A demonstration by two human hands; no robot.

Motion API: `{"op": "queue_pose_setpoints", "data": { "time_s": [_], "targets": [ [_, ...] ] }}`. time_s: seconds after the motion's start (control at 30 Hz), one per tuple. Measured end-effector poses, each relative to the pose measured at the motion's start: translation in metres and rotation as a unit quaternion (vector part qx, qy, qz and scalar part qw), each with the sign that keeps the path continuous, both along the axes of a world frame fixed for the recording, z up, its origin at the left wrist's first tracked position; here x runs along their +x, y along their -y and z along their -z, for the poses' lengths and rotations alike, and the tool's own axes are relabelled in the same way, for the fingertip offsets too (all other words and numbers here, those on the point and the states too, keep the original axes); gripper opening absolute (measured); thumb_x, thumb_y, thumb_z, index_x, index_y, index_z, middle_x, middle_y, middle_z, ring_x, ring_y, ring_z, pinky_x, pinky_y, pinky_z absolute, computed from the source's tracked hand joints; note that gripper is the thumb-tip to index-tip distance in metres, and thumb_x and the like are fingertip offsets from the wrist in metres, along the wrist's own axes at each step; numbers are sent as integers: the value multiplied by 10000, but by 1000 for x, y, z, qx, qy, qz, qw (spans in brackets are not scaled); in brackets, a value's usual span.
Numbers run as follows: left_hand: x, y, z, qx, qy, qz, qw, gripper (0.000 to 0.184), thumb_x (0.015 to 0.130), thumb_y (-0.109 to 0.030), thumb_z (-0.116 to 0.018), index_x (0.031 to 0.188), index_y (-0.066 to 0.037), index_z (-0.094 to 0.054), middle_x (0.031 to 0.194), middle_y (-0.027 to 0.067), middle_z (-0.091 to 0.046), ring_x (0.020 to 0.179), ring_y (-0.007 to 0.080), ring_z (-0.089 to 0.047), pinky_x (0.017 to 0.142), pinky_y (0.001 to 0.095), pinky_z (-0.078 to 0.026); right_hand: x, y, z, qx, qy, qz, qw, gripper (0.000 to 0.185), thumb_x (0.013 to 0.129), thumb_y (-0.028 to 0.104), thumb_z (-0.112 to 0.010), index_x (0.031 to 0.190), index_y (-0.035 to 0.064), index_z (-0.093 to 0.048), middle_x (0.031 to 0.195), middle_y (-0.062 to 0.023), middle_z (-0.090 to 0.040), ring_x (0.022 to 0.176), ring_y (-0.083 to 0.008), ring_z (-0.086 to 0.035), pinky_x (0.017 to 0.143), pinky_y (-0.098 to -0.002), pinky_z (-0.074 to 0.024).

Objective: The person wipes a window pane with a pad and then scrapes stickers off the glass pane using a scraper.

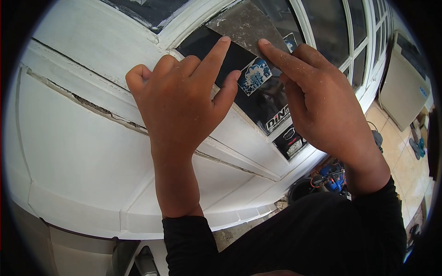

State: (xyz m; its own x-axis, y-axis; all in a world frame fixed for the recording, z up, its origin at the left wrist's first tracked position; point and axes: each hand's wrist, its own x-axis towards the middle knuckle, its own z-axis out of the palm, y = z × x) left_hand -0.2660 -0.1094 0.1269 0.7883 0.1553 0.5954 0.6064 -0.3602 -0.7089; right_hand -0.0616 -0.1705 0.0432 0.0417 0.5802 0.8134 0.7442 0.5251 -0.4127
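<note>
A flat grey-brown rectangular sheet (246, 26) with pale specks lies against a dark window pane in a white frame. My left hand (179, 99) has its index finger stretched to the sheet's lower left edge. Its thumb is spread apart and the other fingers are bent, holding nothing. From the right, my right hand (322, 96) points its index finger at the sheet's lower edge, while its other fingers curl inward. No held object shows in it. Between the hands, a blue-and-white sticker (255, 76) is on the dark glass, and a lettered sticker (277, 118) sits lower.
White framed panes (324, 25) continue at the upper right. A white ledge (83, 152) fills the left. Below are a dark container (301, 188) and blue tools or cables (332, 178). A beige panel (405, 80) and sandals (417, 146) are on the tiled floor (398, 158).
</note>
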Motion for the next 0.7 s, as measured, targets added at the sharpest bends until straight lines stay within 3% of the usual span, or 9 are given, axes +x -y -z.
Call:
{"op": "queue_pose_setpoints", "data": {
  "time_s": [0.7],
  "targets": [
    [1, -1, 3, 0, -6, -9, 1000, 449, 868, -405, -804, 1294, -289, -722, 655, -92, -545, 695, 93, -486, 801, 420, -290, 4, -8, 1, 30, 2, 17, 999, 512, 961, -45, -557, 1442, 128, -599, 861, -135, -551, 713, -276, -569, 658, -418, -473]
  ]
}}
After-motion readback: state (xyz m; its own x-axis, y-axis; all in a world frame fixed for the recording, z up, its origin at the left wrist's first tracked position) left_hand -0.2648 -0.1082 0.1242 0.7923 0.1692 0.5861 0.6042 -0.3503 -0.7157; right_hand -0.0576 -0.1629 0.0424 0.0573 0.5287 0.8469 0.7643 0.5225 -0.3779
